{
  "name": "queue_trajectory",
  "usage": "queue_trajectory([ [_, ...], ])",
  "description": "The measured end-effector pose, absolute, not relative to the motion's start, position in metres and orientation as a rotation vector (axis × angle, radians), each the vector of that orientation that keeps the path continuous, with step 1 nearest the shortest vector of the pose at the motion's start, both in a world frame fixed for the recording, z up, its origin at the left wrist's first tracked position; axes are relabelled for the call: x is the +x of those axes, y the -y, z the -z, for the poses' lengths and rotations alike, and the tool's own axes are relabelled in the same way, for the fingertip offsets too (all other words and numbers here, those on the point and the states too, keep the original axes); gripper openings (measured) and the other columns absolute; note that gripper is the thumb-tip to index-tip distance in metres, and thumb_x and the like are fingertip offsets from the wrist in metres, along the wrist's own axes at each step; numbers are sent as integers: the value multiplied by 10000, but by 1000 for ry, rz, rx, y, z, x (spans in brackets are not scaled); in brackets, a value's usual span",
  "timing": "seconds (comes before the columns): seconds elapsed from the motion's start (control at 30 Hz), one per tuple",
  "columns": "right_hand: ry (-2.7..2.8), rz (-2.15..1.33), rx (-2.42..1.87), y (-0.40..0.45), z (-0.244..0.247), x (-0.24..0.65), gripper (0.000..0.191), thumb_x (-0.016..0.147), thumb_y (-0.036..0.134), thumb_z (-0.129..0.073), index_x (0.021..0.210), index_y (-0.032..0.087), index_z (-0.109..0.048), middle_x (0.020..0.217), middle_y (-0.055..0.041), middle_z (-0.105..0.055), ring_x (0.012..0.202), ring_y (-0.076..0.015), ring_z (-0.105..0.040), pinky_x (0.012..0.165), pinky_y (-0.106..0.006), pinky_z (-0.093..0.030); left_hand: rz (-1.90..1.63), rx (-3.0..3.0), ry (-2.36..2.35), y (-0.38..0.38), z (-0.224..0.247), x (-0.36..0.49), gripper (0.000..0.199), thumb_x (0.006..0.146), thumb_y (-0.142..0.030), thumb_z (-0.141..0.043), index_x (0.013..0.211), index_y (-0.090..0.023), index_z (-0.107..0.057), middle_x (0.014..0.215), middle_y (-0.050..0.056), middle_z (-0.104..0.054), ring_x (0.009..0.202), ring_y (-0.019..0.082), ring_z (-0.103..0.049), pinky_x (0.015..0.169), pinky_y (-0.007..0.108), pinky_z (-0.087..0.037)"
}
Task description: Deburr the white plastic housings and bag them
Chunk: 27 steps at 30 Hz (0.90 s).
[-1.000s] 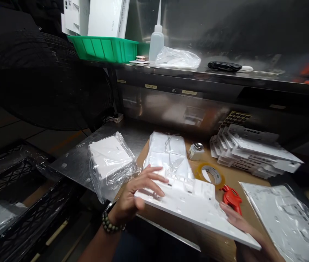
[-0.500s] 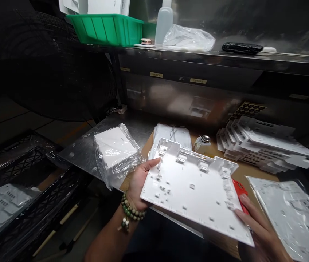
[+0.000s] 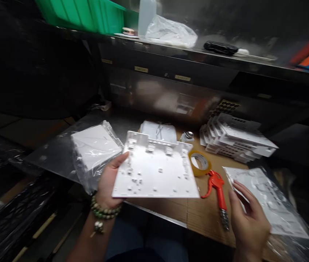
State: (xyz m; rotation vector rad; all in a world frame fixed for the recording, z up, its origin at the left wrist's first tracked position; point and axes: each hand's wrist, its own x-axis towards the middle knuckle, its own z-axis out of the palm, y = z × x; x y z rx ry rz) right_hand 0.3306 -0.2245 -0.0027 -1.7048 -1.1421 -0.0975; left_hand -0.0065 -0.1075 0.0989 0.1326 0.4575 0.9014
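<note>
My left hand (image 3: 110, 182), with a beaded bracelet at the wrist, grips a white plastic panel (image 3: 157, 174) by its left edge, thumb on top. The panel's inner side with clips and small posts faces me. On the right, my right hand (image 3: 249, 214) is off the panel, its thumb and fingers at the left edge of a flat white part in clear plastic (image 3: 269, 200); whether they pinch it is unclear. Between the hands, a red air gun (image 3: 218, 187) and a roll of yellow tape (image 3: 200, 163) lie on cardboard.
Wrapped white parts (image 3: 97, 145) lie at the left on the metal table (image 3: 53, 153). Stacked white panels (image 3: 236, 136) stand at the back right, near a small bottle (image 3: 187, 137). Overhead, a shelf (image 3: 171, 51) holds a green bin (image 3: 83, 16) and a plastic bag (image 3: 171, 32).
My right hand has let go of the panel and moved right to the wrapped part. The panel, still in my left hand, is more level. The view has shifted right, showing the tape and whole air gun.
</note>
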Motion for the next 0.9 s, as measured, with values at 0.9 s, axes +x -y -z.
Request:
queue_trajectory([
  [0.9, 1886, -345, -1252, 162, -88, 199, 223, 990, 360, -646, 1194, 293, -703, 1141, -76, -695, 1025, -212, -704, 814, -285, -582, -1017, -126, -488, 111, -92, -7, 585, 952, -298, -503, 1468, -24, -539, 1231, 218, -765, 1138, 395, -736, 1123, 565, -485],
])
